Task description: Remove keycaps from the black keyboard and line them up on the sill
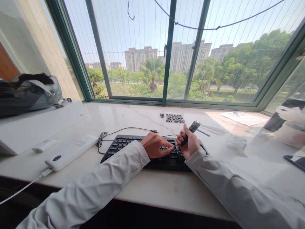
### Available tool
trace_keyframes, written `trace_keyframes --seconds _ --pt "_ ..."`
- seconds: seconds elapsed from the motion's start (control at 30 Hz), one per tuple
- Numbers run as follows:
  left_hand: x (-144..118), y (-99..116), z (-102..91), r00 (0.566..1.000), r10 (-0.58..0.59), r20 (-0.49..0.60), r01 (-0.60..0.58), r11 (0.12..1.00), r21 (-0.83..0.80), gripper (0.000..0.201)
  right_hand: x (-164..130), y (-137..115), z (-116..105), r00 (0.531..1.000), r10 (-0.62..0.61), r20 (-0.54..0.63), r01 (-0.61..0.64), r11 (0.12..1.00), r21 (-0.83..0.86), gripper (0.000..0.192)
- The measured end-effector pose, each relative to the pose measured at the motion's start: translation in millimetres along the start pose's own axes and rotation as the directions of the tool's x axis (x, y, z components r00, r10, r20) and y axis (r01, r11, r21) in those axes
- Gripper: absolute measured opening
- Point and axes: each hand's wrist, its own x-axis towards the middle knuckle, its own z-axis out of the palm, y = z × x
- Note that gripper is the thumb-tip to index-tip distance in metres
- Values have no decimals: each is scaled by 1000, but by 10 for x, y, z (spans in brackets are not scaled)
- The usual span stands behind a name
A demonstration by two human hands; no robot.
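Head view: black wired keyboard [133,147], keys missing.

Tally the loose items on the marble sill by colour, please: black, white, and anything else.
Black: 3 – keyboard, keycap cluster, tool in the right hand
White: 3 – long device, small remote, paper sheet
Blue: 1 – pen
Total: 7

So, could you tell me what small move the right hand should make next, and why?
Probably lower the tool in the right hand onto the next keycap. It is raised above the keyboard, the left hand rests on the keys, and pulled keycaps lie behind.
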Motion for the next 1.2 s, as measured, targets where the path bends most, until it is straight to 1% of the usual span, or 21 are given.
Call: trace_keyframes --seconds 0.1,0.2,0.3,0.4,0.6,0.73,0.8,1.03,1.2 --pt "17 44 7 998 -52 38 54 998 -41 29 1 20 0 1000 -28 13 28 999 24 56" --pt "34 97 4 989 -123 80 124 992 -11 32 -8 41 5 998 -57 23 56 996 66 55" --pt "45 143 12 968 -232 92 231 973 19 36 -25 59 16 996 -66 54 63 997 55 55" --pt "46 158 20 958 -274 89 274 962 14 34 -37 73 27 995 -73 66 71 997 27 55" --pt "36 105 -47 975 -210 66 211 977 -6 29 -24 48 34 997 -71 37 69 997 39 56" --pt "45 95 -120 982 -185 39 185 983 11 23 -32 6 45 1000 0 2 0 999 -44 56" --pt "46 100 -144 986 -167 32 166 986 31 20 -44 1 50 1000 8 6 -8 997 -81 55" --pt "35 109 -144 991 -127 39 124 989 83 20 -46 72 57 998 -67 -2 67 997 -47 54" --pt "26 93 -112 994 -104 35 99 987 124 19 15 98 46 998 -70 -6 69 991 -111 54"
